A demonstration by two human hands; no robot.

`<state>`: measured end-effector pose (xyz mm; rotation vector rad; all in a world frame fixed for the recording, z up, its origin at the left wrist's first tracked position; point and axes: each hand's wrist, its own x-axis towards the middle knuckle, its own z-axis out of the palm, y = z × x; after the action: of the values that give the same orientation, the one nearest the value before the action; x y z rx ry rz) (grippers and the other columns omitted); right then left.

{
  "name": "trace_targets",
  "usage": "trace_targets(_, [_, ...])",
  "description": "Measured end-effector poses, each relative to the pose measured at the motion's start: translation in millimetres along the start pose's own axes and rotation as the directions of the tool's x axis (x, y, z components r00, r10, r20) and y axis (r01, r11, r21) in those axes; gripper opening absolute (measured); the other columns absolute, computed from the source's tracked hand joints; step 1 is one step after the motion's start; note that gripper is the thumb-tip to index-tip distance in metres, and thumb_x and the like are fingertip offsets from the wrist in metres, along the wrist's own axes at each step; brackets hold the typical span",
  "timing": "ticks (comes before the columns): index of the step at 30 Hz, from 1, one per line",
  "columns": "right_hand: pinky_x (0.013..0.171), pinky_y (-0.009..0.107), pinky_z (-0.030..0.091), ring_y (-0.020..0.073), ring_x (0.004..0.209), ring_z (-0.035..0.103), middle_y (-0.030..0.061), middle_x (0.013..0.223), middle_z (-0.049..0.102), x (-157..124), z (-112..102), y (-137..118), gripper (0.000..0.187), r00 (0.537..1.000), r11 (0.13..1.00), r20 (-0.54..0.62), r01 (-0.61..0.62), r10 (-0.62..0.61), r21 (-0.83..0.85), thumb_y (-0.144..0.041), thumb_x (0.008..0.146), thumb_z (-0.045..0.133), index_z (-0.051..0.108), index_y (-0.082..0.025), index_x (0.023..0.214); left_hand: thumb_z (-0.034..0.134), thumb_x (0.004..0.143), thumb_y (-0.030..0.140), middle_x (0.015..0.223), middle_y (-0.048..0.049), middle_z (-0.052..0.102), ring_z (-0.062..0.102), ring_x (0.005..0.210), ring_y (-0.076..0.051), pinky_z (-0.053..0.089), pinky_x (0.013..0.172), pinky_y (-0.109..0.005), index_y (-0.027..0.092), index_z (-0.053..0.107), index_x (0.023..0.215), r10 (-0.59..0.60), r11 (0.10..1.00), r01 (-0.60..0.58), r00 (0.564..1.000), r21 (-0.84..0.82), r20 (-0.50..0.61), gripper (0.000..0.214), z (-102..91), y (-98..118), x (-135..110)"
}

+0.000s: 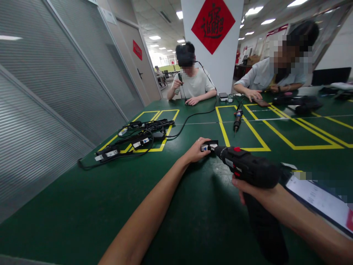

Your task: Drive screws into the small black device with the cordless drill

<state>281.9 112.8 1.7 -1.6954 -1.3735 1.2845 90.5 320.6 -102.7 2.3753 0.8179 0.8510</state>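
Note:
My right hand is wrapped round the grip of a black power screwdriver with red buttons. Its nose points left, against a small black part with a white label lying on the green table. My left hand pinches that small part and holds it down on the table, fingers closed on it.
Several black adapters with cables lie at the left in a yellow-taped box. Another screwdriver lies farther back. A phone or tablet rests at my right. Two people sit across the table. A white pillar stands behind.

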Motion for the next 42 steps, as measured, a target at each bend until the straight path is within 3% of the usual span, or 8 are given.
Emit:
trace_targets(7, [0.054,0.031,0.044,0.0180,0.054,0.056,0.0005,0.059,0.060,-4,7,20,0.022,0.996,0.996,-0.018,0.084,-0.084,0.013,-0.042,0.076,0.059,0.063,-0.021,0.073,0.057,0.074,0.026,0.118,-0.0096,0.048,0.047,0.111,-0.021,0.036,0.099,-0.039,0.018,0.046,0.123,-0.012,1.000,0.013,1.000,-0.011,0.014,0.051,-1.6,-1,0])
trace_targets(14, [0.063,0.032,0.039,0.0179,0.059,0.055,-0.0001,0.057,0.060,6,-3,33,0.020,0.988,0.981,-0.010,0.152,-0.152,0.124,-0.037,0.083,0.054,0.062,-0.020,0.077,0.061,0.071,0.025,0.117,-0.0085,0.049,0.048,0.109,-0.021,0.038,0.097,-0.039,0.019,0.048,0.121,-0.054,0.998,0.056,0.997,-0.042,0.061,0.052,-6.1,-3,6])
trace_targets(21, [0.051,0.028,0.034,0.0153,0.049,0.051,0.0008,0.052,0.059,8,10,46,0.020,0.996,0.872,0.009,0.074,-0.090,0.485,-0.032,0.086,0.049,0.060,-0.014,0.089,0.060,0.071,0.025,0.117,-0.0089,0.049,0.049,0.108,-0.020,0.038,0.097,-0.038,0.017,0.047,0.121,-0.045,0.998,0.048,0.998,-0.047,0.049,0.052,-4.3,-7,8])
trace_targets(27, [0.056,0.031,0.037,0.0176,0.052,0.054,0.0017,0.051,0.059,9,25,53,0.022,0.997,0.750,0.001,0.057,-0.076,0.659,-0.029,0.085,0.048,0.061,-0.013,0.090,0.061,0.070,0.026,0.115,-0.0087,0.050,0.048,0.109,-0.022,0.037,0.097,-0.040,0.018,0.049,0.120,-0.040,0.998,0.043,0.998,-0.050,0.043,0.052,-4.7,-9,9])
trace_targets(37, [0.058,0.032,0.038,0.0164,0.050,0.050,0.0011,0.051,0.056,19,16,64,0.024,0.991,0.611,0.084,-0.005,-0.102,0.792,-0.027,0.087,0.042,0.063,-0.014,0.089,0.059,0.072,0.025,0.115,-0.0090,0.049,0.049,0.106,-0.021,0.039,0.095,-0.038,0.017,0.047,0.122,-0.041,0.999,0.041,0.999,-0.025,0.025,0.052,-5.3,-7,7])
trace_targets(42, [0.060,0.032,0.038,0.0169,0.053,0.051,0.0018,0.055,0.058,17,11,64,0.023,0.989,0.661,0.099,0.001,-0.114,0.750,-0.028,0.088,0.043,0.062,-0.014,0.089,0.059,0.072,0.026,0.114,-0.0088,0.050,0.049,0.105,-0.020,0.039,0.096,-0.038,0.017,0.048,0.122,-0.051,0.999,0.051,0.999,-0.020,0.009,0.051,-4.5,-3,5])
